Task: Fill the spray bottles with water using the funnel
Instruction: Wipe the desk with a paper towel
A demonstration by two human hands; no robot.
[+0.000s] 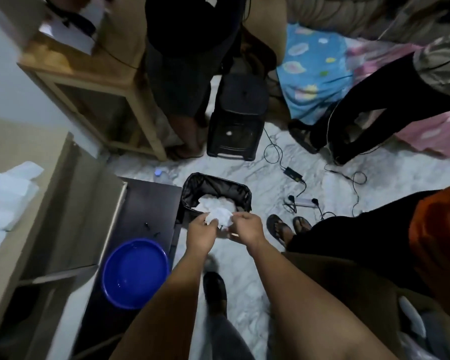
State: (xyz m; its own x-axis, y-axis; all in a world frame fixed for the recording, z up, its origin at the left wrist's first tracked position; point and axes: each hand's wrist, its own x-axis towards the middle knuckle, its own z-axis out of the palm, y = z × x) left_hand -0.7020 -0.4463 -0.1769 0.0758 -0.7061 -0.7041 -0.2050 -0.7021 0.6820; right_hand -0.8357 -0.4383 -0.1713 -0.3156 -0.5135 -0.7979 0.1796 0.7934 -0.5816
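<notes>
A crumpled white tissue (220, 216) is held between both my hands just above the near rim of a black-lined bin (213, 185). My left hand (202, 229) pinches its left side and my right hand (247, 227) pinches its right side. More white tissue lies inside the bin. A blue basin (134, 272) with a little water stands on a low dark table (146, 203) to my left. No spray bottle or funnel can be made out.
Three other people stand around: dark legs at the back, legs at upper right, sandalled feet (287, 228) at the right. A black stool (235, 118), cables and a power strip (300, 202) lie on the marble floor. A wooden table (94, 81) stands at left.
</notes>
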